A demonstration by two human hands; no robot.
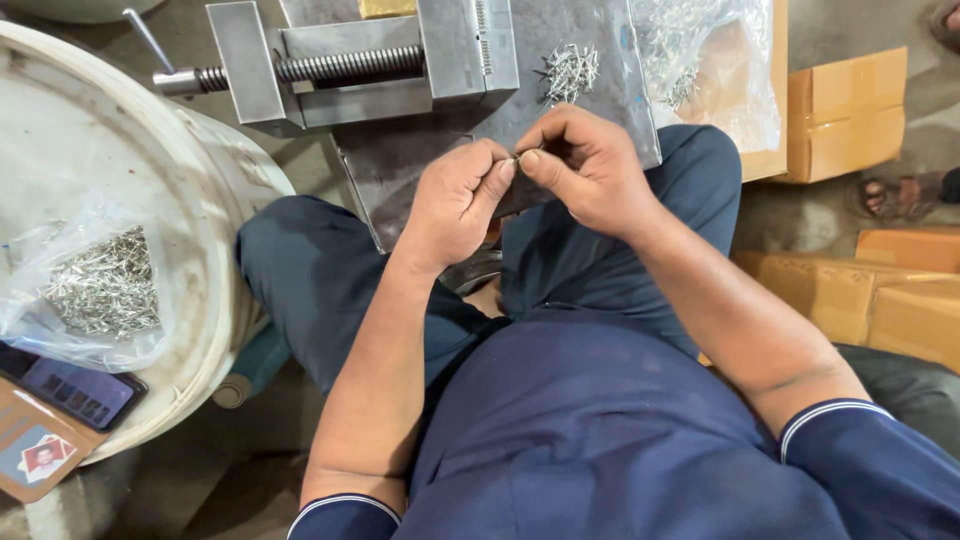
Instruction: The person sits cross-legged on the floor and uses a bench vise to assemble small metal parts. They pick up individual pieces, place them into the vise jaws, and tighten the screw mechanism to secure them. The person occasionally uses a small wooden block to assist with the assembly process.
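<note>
My left hand (pixel 455 200) and my right hand (pixel 588 165) meet fingertip to fingertip over a grey steel plate (pixel 400 160) resting on my lap. Between the pinched thumbs and forefingers sits a small metal pin (pixel 517 157), mostly hidden by the fingers. A loose heap of similar thin metal pins (pixel 570 70) lies on the plate just beyond my right hand. A steel vise (pixel 370 60) with a threaded screw stands at the far edge of the plate.
A white bucket lid (pixel 190 200) at left carries a clear bag of metal pins (pixel 100 285), a phone (pixel 75 390) and a card wallet (pixel 35 450). Another clear bag of pins (pixel 710 60) lies at top right on cardboard. Brown boxes (pixel 850 110) stand right. Someone's sandalled foot (pixel 895 195) is nearby.
</note>
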